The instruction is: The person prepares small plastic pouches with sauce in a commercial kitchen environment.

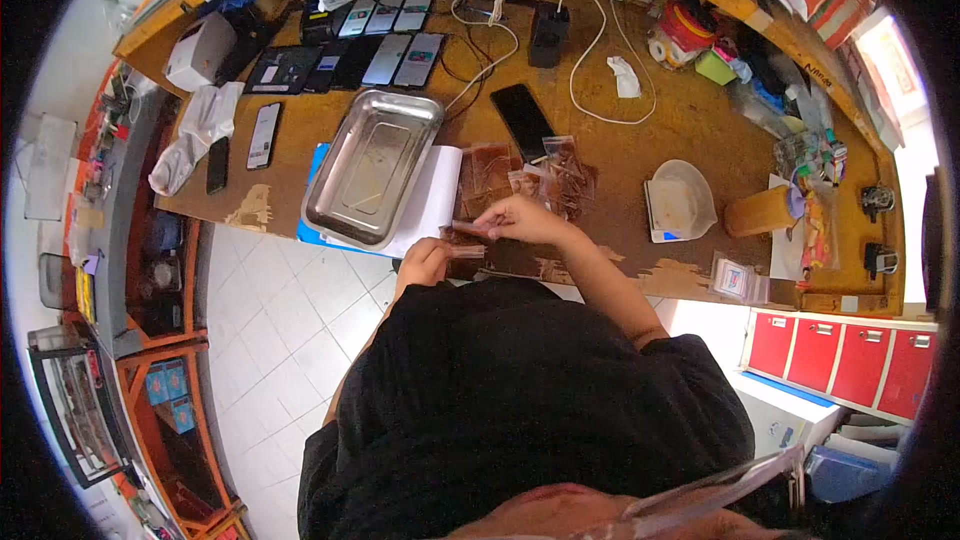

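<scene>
My left hand (pixel 425 260) is at the front edge of the wooden desk, its fingers closed on a small stack of clear plastic bags (pixel 468 252). Just above it, my right hand (pixel 528 220) pinches one small plastic bag (pixel 468 228) by its right end. More small clear bags (pixel 487 172) lie in a loose pile beyond my right hand, some with brownish contents I cannot make out. Left of the pile, a metal tray (pixel 365 175) rests on white paper (pixel 437 190) and a blue folder (pixel 318 162).
A dark phone (pixel 522 120) lies behind the bags. Several phones (pixel 385 58) stand in rows at the back left. On the right are a white plastic bowl (pixel 684 198) and an orange-brown container (pixel 757 220). A white cable (pixel 600 70) loops across the desk.
</scene>
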A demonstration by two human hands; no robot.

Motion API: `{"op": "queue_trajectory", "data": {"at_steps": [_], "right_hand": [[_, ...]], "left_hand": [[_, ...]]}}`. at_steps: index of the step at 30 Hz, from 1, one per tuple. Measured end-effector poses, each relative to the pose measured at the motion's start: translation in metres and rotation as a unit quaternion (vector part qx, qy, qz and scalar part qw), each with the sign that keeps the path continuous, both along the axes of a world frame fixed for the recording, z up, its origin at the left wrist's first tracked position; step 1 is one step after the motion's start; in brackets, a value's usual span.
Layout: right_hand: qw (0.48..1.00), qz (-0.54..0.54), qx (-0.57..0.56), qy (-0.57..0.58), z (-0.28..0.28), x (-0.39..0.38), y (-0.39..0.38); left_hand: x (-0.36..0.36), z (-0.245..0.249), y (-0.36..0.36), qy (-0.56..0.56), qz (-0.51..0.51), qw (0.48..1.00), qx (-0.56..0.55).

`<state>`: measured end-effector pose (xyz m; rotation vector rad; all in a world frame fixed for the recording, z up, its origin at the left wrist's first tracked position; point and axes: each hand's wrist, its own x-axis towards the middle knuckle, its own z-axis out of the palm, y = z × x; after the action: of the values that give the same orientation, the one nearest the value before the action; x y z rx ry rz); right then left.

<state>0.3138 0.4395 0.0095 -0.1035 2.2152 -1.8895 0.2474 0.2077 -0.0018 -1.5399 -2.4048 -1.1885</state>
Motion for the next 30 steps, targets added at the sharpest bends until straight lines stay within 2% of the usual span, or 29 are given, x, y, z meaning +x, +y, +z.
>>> {"op": "queue_trajectory", "data": {"at_steps": [2,3,6,10,12,13,15,16,17,18,19,21,23,24,26,30], "right_hand": [[0.992,-0.086,-0.091,-0.028,-0.003,-0.001,-0.006],[0.992,-0.086,-0.091,-0.028,0.001,-0.001,-0.013],[0.986,-0.051,0.09,0.127,0.017,0.0,-0.033],[0.977,-0.031,0.137,0.162,0.008,0.004,-0.041],[0.982,-0.019,0.119,0.148,0.005,0.003,-0.037],[0.986,-0.011,0.1,0.131,0.005,0.003,-0.037],[0.985,0.027,0.109,0.132,0.008,0.0,-0.032],[0.982,0.063,0.118,0.135,0.01,-0.004,-0.027],[0.982,0.065,0.12,0.133,0.011,-0.009,-0.021],[0.984,0.025,0.105,0.142,0.012,-0.017,-0.012],[0.984,-0.015,0.09,0.151,0.013,-0.027,-0.003],[0.93,-0.178,0.255,0.194,-0.002,-0.057,0.023],[0.87,-0.255,0.413,0.086,-0.035,-0.08,0.043],[0.87,-0.253,0.414,0.086,-0.039,-0.084,0.044],[0.835,-0.236,0.495,0.05,-0.046,-0.093,0.048],[0.863,-0.144,0.483,-0.034,-0.034,-0.093,0.057]], "left_hand": [[0.0,0.002,0.0,0.008,-0.017,1.0,0.005],[0.0,0.002,0.0,0.014,-0.032,0.999,0.009],[0.001,0.0,-0.001,0.013,-0.025,1.0,0.006],[0.005,0.0,0.002,0.025,0.026,0.999,-0.006],[0.009,-0.001,0.008,-0.049,0.103,0.994,0.007],[0.008,-0.002,0.009,-0.05,0.105,0.993,0.007],[0.003,-0.005,0.013,-0.329,0.116,0.936,-0.047],[0.001,-0.005,0.01,-0.331,0.116,0.935,-0.045],[-0.003,-0.005,0.006,-0.159,0.045,0.986,-0.028],[-0.007,-0.003,0.005,0.021,-0.027,0.999,-0.008],[-0.009,0.004,0.006,0.021,-0.025,0.999,-0.005],[-0.007,0.016,0.005,0.036,-0.046,0.998,-0.038],[-0.006,0.011,0.003,0.02,-0.04,0.999,-0.024],[-0.007,0.013,0.001,0.011,-0.042,0.999,-0.032],[-0.009,0.013,-0.002,0.003,-0.043,0.998,-0.039],[-0.011,0.016,-0.007,-0.021,-0.055,0.997,-0.047]]}}
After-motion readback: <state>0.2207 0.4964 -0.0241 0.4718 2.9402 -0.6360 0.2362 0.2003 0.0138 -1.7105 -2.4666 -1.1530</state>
